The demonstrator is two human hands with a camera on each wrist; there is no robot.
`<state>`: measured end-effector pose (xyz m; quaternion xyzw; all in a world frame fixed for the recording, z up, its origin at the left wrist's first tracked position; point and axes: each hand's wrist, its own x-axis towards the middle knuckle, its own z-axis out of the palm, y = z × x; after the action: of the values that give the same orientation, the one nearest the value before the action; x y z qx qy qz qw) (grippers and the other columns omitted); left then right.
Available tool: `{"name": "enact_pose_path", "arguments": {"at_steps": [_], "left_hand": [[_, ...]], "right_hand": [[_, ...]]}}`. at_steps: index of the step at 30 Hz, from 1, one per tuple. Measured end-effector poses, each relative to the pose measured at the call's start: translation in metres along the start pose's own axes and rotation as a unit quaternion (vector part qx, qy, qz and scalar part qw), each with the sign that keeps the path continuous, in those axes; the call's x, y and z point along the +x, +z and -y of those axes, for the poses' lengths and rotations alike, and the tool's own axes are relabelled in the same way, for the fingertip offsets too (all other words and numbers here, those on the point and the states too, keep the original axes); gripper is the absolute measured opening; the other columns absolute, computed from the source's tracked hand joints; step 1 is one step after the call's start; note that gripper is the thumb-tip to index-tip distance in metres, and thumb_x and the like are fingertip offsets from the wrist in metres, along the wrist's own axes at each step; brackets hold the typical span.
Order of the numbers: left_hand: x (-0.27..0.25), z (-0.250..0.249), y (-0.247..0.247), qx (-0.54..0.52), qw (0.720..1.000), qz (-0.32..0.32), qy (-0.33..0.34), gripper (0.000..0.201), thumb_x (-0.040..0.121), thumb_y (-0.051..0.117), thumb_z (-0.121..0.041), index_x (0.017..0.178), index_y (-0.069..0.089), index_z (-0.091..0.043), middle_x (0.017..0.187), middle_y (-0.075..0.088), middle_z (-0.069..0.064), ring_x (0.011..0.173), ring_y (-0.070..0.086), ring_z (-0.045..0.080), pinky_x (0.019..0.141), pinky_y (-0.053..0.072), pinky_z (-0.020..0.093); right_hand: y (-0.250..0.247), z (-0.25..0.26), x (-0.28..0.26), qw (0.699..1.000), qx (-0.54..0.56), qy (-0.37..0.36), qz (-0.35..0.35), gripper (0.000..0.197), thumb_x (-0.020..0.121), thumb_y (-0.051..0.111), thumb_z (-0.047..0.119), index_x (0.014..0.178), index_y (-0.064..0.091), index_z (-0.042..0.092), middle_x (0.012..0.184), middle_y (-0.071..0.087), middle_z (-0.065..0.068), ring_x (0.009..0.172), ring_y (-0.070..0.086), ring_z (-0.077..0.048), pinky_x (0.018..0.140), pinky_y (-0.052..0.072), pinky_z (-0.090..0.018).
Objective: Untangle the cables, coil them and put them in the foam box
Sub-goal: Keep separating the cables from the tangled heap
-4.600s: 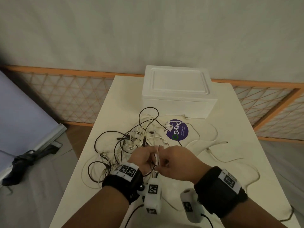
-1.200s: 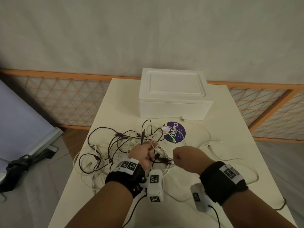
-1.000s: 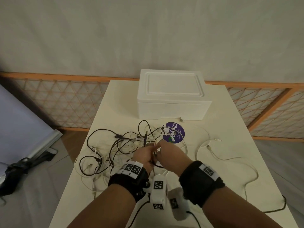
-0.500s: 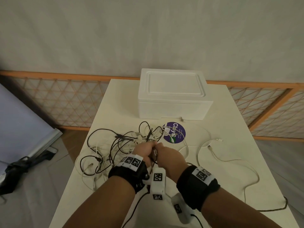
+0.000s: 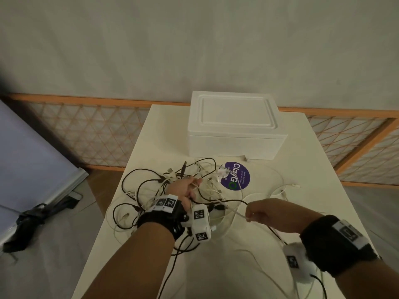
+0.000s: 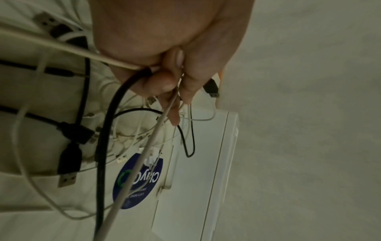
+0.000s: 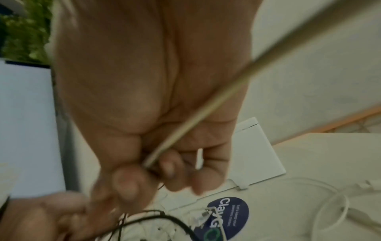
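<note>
My left hand (image 5: 183, 190) grips strands in the cable tangle (image 5: 172, 190) on the table (image 5: 302, 169); my right hand (image 5: 267, 214), fingers curled round a white cable (image 5: 235, 211), sits well to its right. That cable runs left-to-right between the hands, so I judge pulling rightward frees it. Foam box (image 5: 235, 130) beyond, lid on.

Foam box (image 5: 235, 134) behind cables (image 5: 172, 190) – both on table (image 5: 302, 212)
</note>
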<state>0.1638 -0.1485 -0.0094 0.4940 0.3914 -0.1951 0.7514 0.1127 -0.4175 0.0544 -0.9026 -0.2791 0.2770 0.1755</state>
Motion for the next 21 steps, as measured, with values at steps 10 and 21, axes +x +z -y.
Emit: {"name": "enact_pose_path", "arguments": {"at_steps": [10,21], "left_hand": [[-0.015,0.035,0.018,0.033,0.999,0.014,0.026,0.016,0.086,0.069,-0.025,0.077,0.074,-0.013,0.080,0.063,0.008,0.031,0.037,0.012,0.042,0.032,0.025],[-0.006,0.010,-0.011,0.039,0.998,-0.024,0.044,0.042,0.086,0.066,-0.037,0.118,0.062,-0.011,0.102,0.071,0.008,0.077,0.067,0.027,0.068,0.052,0.039]], "right_hand": [[0.007,0.063,0.075,0.986,0.054,0.109,-0.112,0.031,0.095,0.049,0.022,0.124,0.053,0.013,0.115,0.063,-0.006,0.102,0.060,-0.020,0.087,0.050,-0.033],[0.011,0.100,0.040,0.973,0.139,0.004,-0.184,0.014,0.080,0.070,0.014,0.072,0.061,0.021,0.067,0.058,0.014,0.061,0.052,0.003,0.060,0.042,-0.015]]}}
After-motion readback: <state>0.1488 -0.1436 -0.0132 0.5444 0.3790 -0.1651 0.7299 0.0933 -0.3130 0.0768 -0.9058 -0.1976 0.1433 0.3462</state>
